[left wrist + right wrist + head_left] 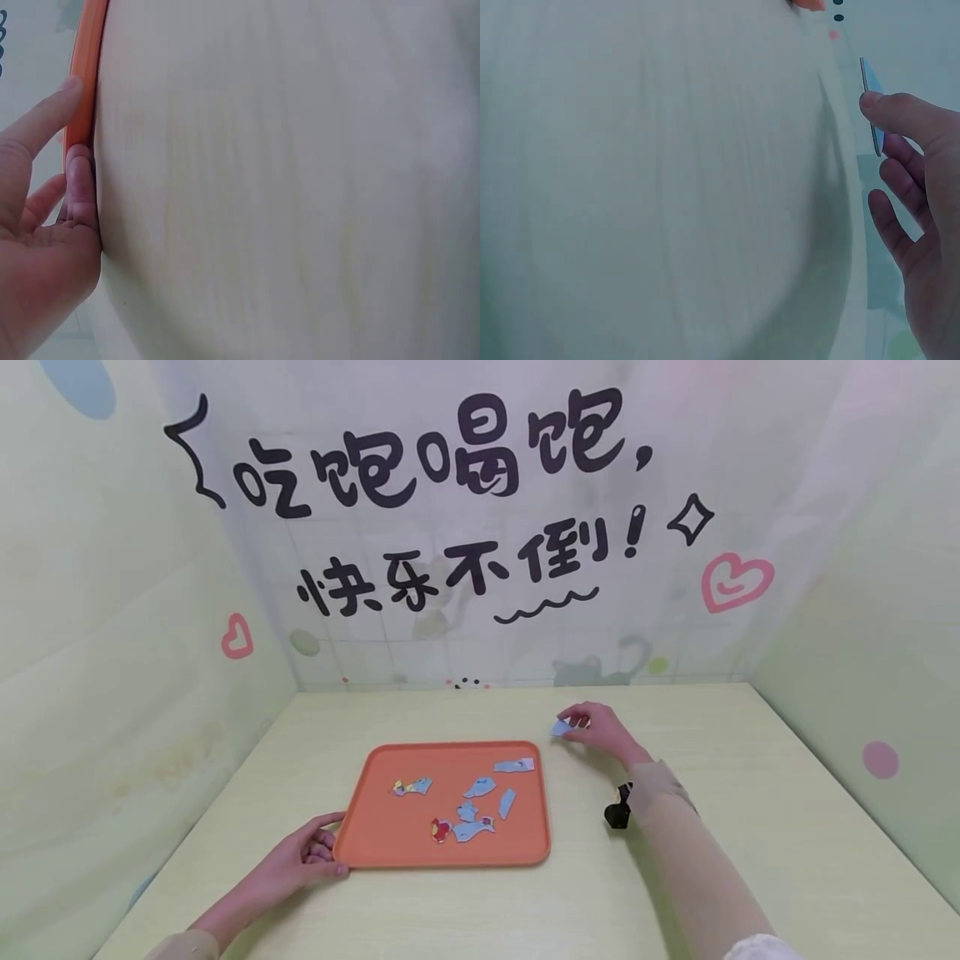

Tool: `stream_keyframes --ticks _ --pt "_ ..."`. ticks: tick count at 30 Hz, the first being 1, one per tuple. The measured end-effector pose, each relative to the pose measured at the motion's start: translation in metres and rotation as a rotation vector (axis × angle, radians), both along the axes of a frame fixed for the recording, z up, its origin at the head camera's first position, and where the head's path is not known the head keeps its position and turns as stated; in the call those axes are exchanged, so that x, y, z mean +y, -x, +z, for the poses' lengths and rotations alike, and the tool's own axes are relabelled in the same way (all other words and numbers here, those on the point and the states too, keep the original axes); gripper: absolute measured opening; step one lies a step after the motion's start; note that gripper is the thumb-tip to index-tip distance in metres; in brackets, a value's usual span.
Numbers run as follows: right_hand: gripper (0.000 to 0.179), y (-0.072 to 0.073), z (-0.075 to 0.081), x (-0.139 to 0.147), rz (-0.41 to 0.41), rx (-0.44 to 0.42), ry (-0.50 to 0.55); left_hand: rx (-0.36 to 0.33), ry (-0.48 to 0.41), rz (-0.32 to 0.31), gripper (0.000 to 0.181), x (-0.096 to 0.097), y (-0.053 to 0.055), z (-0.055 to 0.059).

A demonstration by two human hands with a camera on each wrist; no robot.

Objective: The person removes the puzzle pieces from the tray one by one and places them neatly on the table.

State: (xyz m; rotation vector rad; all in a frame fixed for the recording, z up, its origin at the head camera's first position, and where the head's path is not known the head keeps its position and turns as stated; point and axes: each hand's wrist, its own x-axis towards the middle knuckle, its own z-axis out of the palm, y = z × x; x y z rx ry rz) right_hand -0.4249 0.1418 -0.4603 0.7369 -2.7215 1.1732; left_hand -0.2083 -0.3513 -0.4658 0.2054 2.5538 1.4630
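Note:
My left hand grips the left edge of an orange tray near its front corner. In the left wrist view its thumb lies on the tray's rim, with other fingers low against it. Past the tray's back right corner, my right hand pinches a flat light-blue puzzle piece. The right wrist view shows this piece edge-on between thumb and fingers. Several irregular blue pieces lie scattered on the tray's right half, beside a red and yellow piece. A blue and yellow piece lies farther left.
The tray sits on a pale wood table. Printed cloth walls enclose the table at the back and both sides, with black lettering on the back one. A small black device shows beside the right wrist.

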Motion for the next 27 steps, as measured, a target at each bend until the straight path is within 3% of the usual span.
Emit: stream_keyframes --ticks 9,19,27 --pt "0.032 0.0 -0.01 0.009 -0.047 -0.078 0.005 -0.003 0.017 -0.009 0.092 -0.001 0.001 0.0" --pt "0.032 0.002 -0.014 0.012 0.001 -0.183 -0.016 -0.003 0.042 -0.009 0.091 -0.003 0.005 -0.003" --pt "0.03 0.005 -0.012 0.013 0.053 -0.204 -0.026 0.005 0.023 -0.005 0.092 -0.002 0.003 -0.002"
